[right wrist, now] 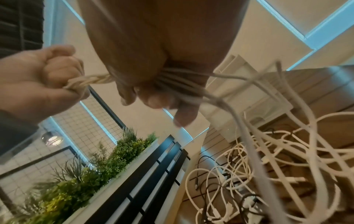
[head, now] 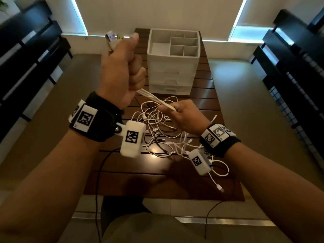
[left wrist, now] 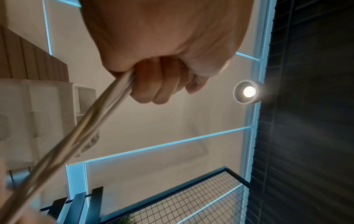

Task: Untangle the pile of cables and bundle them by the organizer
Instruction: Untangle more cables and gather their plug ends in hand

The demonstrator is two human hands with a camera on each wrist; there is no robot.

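Observation:
A bunch of white cable strands (head: 152, 99) runs taut between my two hands above the table. My left hand (head: 121, 74) is raised and fisted round the bunch (left wrist: 107, 109), thumb up, with plug ends (head: 112, 36) sticking out above it. My right hand (head: 177, 113) grips the same strands (right wrist: 172, 77) lower down, just over the tangled pile of white and black cables (head: 163, 135) on the brown slatted table (head: 133, 179). The left hand (right wrist: 47, 77) shows in the right wrist view too. The white organizer (head: 173, 62), with open top compartments and drawers, stands behind the pile.
A white cable with a USB plug (head: 221, 188) trails near the table's right front edge. Black leads (head: 98, 181) hang off the front. Dark shelving (head: 298, 67) flanks both sides. A planter with greenery (right wrist: 95, 166) stands to one side.

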